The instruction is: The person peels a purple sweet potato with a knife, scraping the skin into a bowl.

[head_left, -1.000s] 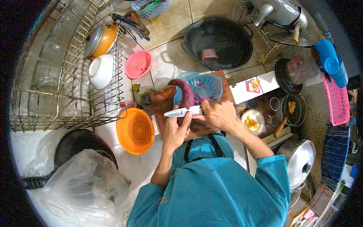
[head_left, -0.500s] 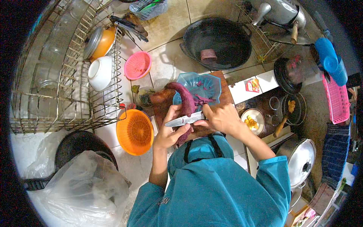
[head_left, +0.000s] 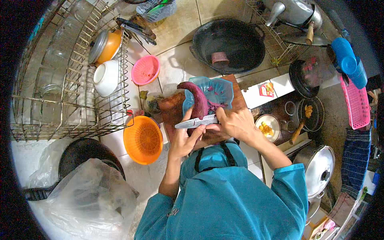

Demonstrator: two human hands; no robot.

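My left hand (head_left: pixel 183 140) grips a long, curved purple sweet potato (head_left: pixel 195 96), whose upper end arches over the rim of a blue scalloped bowl (head_left: pixel 221 82). In my right hand (head_left: pixel 240 127) is a knife; its blade (head_left: pixel 196 122) points left and lies across the sweet potato's lower part, close to my left fingers. Purple peelings (head_left: pixel 215 106) lie in the bowl near the blade. Beneath is a brown wooden board (head_left: pixel 241 94). My fingers hide the knife's handle and some of the sweet potato.
An orange basket (head_left: pixel 143 140) and a pink basket (head_left: pixel 145 69) stand at left, near a wire dish rack (head_left: pixel 80 76). Behind the bowl is a black wok (head_left: pixel 244 44). To the right are a bowl of yellow pieces (head_left: pixel 274 121), a frying pan (head_left: pixel 318 124) and a lidded pot (head_left: pixel 320 168).
The sweet potato has turned slightly and its lower end no longer shows below my left hand. My left hand has shifted a little to the right; the knife stays against the sweet potato.
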